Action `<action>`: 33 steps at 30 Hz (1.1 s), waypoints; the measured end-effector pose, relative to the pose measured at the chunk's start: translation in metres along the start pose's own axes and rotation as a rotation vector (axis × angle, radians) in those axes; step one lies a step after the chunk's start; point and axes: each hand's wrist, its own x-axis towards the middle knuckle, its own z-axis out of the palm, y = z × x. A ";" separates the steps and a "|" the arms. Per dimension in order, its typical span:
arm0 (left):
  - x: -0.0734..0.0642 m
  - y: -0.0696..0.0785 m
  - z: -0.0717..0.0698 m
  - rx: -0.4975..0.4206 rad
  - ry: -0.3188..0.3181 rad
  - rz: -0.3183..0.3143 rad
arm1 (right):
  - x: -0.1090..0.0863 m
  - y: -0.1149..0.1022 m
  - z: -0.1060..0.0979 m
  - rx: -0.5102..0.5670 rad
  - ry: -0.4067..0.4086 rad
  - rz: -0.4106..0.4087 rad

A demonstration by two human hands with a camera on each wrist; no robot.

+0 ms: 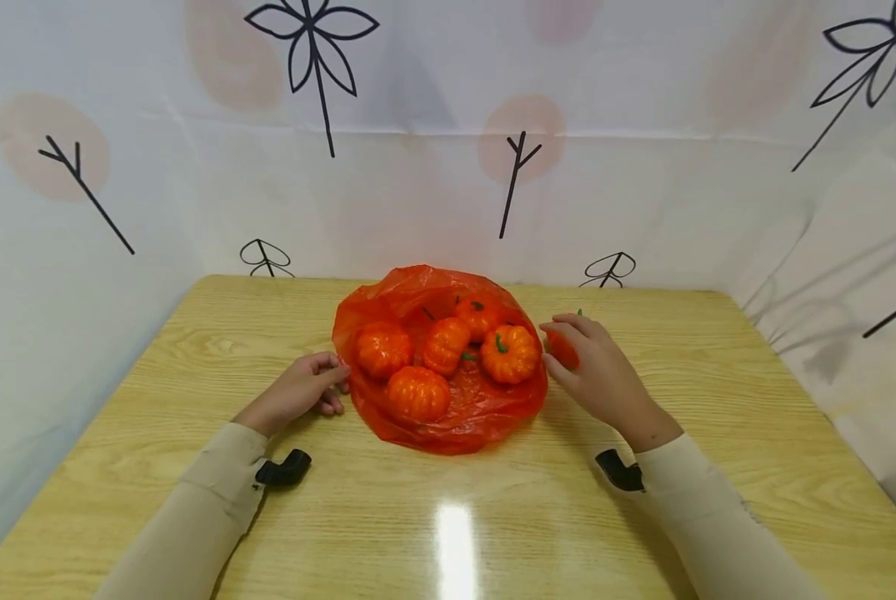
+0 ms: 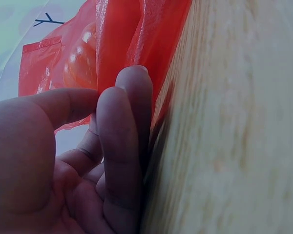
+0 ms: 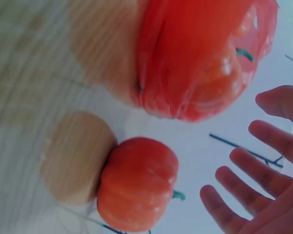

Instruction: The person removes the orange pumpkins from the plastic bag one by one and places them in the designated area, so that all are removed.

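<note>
A red plastic bag (image 1: 448, 433) lies spread open on the table with several small orange toy pumpkins inside, one of them (image 1: 509, 354) at its right side with a green stem. At the bag's left rim, my left hand (image 1: 305, 390) pinches the thin plastic between thumb and fingertips, as the left wrist view shows. Outside the bag to the right sits another orange-red pumpkin (image 3: 136, 183), resting on the table. My right hand (image 3: 263, 200) is beside it, fingers spread and holding nothing. From the head view, this hand partly hides that pumpkin.
The light wooden table (image 1: 372, 533) ends at a white cloth backdrop (image 1: 417, 192) printed with plant drawings. Black wrist mounts (image 1: 284, 469) stick out inward from both beige sleeves (image 1: 207, 492). Light glares off the table's near middle.
</note>
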 end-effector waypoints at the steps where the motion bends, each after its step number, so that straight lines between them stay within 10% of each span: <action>1: 0.000 0.000 0.000 0.001 -0.002 0.001 | 0.000 -0.001 0.001 -0.006 -0.016 -0.013; 11: 0.000 -0.001 -0.001 0.001 0.001 -0.001 | -0.003 -0.010 0.013 -0.055 -0.166 -0.106; 33: -0.001 0.002 0.000 0.001 -0.001 0.012 | -0.004 -0.004 0.024 -0.063 -0.229 -0.115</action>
